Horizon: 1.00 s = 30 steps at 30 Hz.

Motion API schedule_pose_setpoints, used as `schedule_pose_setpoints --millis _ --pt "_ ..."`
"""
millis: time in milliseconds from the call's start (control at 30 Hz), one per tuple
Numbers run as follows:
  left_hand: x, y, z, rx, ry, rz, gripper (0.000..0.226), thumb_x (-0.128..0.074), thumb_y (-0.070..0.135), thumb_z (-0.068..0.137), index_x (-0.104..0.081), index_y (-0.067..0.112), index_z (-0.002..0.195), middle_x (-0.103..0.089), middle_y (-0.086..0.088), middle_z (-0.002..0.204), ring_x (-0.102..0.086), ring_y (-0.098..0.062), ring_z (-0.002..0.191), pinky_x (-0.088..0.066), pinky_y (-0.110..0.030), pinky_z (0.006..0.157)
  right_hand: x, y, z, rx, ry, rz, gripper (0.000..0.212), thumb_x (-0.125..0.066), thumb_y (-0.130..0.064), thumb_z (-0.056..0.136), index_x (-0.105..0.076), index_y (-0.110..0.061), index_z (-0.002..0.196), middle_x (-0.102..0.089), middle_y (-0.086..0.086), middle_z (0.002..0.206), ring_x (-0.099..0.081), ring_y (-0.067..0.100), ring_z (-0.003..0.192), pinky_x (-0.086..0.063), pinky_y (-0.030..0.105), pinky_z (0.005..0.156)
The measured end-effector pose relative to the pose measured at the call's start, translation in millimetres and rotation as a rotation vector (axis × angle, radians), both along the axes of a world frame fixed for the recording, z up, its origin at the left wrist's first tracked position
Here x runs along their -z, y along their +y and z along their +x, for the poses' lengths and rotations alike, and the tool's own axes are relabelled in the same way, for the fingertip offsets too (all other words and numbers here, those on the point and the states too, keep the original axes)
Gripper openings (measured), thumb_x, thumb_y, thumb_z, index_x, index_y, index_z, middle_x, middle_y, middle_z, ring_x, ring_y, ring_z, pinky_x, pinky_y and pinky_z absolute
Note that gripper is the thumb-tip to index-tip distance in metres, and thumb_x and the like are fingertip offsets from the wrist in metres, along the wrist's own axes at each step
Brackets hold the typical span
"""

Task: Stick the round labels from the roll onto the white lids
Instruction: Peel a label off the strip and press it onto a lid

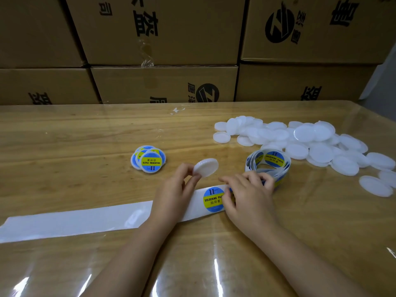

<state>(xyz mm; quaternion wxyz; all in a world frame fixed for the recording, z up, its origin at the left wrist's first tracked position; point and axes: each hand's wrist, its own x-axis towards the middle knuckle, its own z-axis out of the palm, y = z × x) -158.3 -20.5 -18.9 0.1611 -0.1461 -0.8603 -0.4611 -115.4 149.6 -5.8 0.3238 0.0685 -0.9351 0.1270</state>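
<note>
Holding one white lid (206, 167), left hand (175, 189)

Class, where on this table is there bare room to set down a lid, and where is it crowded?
Free: the wood left of the labelled lids, between the cardboard boxes and the backing strip. Crowded: the right, where the white lids border the label roll.

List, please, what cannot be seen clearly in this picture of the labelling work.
All in the head view:
Round label: its right edge is covered by the right hand, so whether the fingers pinch it is unclear.
Labelled lids: they overlap in a pile, so their count is hidden.
Backing strip: its left end is cut off by the picture's edge.
Small print on the label: too small to read.
</note>
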Motion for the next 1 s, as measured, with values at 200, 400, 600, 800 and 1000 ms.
schedule_pose_setpoints --millis 200,400,600,800,1000 --pt "-3.4 3.4 4.6 -0.085 0.098 -0.147 0.002 -0.055 0.035 0.091 -0.053 0.035 0.091 -0.052 0.038 0.070 -0.050 0.005 0.059 -0.033 -0.011 0.052 0.7 -1.0 0.8 -0.091 0.017 -0.034 0.018 -0.059 -0.016 0.078 -0.070 -0.025 0.088 -0.064 -0.013 0.078 -0.058 0.018 0.079 -0.026 0.034 0.084" --pt "-1.9 5.5 3.8 0.037 0.046 -0.091 0.022 -0.060 0.026 0.092 -0.047 0.040 0.080 -0.053 0.031 0.063 -0.046 0.000 0.053 -0.030 -0.013 0.050 -0.8 -2.2 1.0 -0.265 0.010 -0.098 0.024 -0.060 -0.008 0.077 -0.070 -0.025 0.090 -0.064 -0.014 0.082 -0.059 0.015 0.080 -0.030 0.033 0.083" --pt "-1.6 4.1 2.4 0.136 -0.045 -0.019 0.016 -0.060 0.028 0.090 -0.053 0.038 0.080 -0.061 0.009 0.069 -0.044 -0.006 0.050 -0.039 -0.028 0.055 0.0 -1.5 1.6 -0.359 -0.017 -0.071 0.026 -0.061 -0.010 0.078 -0.069 -0.025 0.097 -0.063 -0.013 0.088 -0.058 0.014 0.085 -0.031 0.035 0.088" --pt "-2.2 3.6 2.2 0.166 -0.064 -0.058 0.017 -0.059 0.028 0.091 -0.052 0.039 0.080 -0.057 0.029 0.069 -0.046 -0.003 0.052 -0.034 -0.015 0.051 0.9 -1.6 1.7 -0.389 0.012 -0.036 0.033 -0.061 -0.008 0.075 -0.068 -0.027 0.102 -0.061 -0.013 0.090 -0.057 0.015 0.083 -0.033 0.036 0.087" --pt "-0.7 3.0 1.7 0.152 -0.089 -0.101 0.018 -0.057 0.033 0.091 -0.050 0.044 0.078 -0.059 0.031 0.076 -0.055 0.001 0.067 -0.042 -0.019 0.059 0.7 -0.5 2.2 -0.421 -0.023 -0.007 0.040 -0.059 -0.008 0.075 -0.069 -0.032 0.104 -0.057 -0.012 0.088 -0.055 0.015 0.083 -0.034 0.038 0.087"
